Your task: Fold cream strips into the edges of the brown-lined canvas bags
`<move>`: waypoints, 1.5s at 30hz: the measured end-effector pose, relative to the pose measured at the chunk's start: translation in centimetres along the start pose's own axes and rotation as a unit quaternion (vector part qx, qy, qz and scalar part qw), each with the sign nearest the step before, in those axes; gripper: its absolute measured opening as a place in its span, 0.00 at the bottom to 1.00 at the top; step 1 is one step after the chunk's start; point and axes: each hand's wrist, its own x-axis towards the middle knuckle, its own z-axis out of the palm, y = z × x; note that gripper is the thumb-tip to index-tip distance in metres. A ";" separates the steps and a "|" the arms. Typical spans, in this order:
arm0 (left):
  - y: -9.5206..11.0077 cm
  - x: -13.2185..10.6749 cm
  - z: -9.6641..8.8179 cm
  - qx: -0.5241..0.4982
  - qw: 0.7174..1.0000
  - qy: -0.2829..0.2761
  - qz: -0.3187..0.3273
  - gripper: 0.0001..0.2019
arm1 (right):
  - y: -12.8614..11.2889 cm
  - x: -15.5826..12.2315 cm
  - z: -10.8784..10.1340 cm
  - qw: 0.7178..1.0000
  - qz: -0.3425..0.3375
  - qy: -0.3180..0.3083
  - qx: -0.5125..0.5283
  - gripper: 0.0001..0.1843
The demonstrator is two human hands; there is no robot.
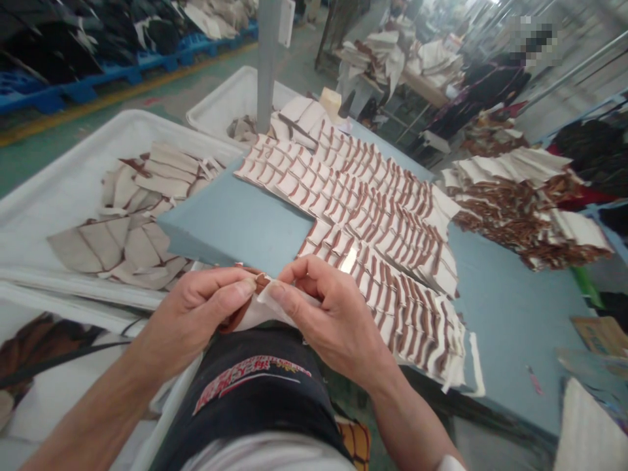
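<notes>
Just above my dark apron [260,373], both hands pinch one brown-and-white piece of leather or fabric [255,313]. My left hand [201,304] has thumb and forefinger closed on its brown edge. My right hand [328,307] grips the pale side close by, the fingertips of the two hands almost meeting. Part of the piece is hidden behind my fingers. Beyond my right hand, overlapping rows of white pieces with brown edges [363,209] lie on the blue-grey table [245,216].
At the left, a white bin [73,150] holds loose pale pieces [127,242]. Another white bin [226,98] stands behind it, near a grey post [265,65]. Stacked brown-and-white bundles [515,203] sit at the right. A person in dark clothing [485,91] is in the background.
</notes>
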 end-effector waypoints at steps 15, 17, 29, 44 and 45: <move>-0.8 0.0 -1.2 0.034 0.999 0.004 0.007 0.24 | 0.8 1.6 1.6 1.000 -0.001 -0.019 0.001 0.12; -1.1 0.2 -1.2 0.037 0.999 0.011 0.014 0.24 | 0.9 1.8 1.6 1.000 -0.007 -0.019 -0.006 0.13; -2.9 0.7 -1.1 0.018 0.999 0.019 0.021 0.22 | 1.2 2.8 0.8 0.996 -0.001 -0.072 -0.052 0.12; -1.1 0.4 0.6 0.150 0.984 0.101 -0.012 0.14 | 2.5 2.3 1.5 1.000 0.005 -0.021 -0.022 0.13; -0.9 0.5 0.8 0.159 0.981 0.109 -0.014 0.14 | 2.7 2.3 1.5 0.999 0.019 -0.033 0.006 0.15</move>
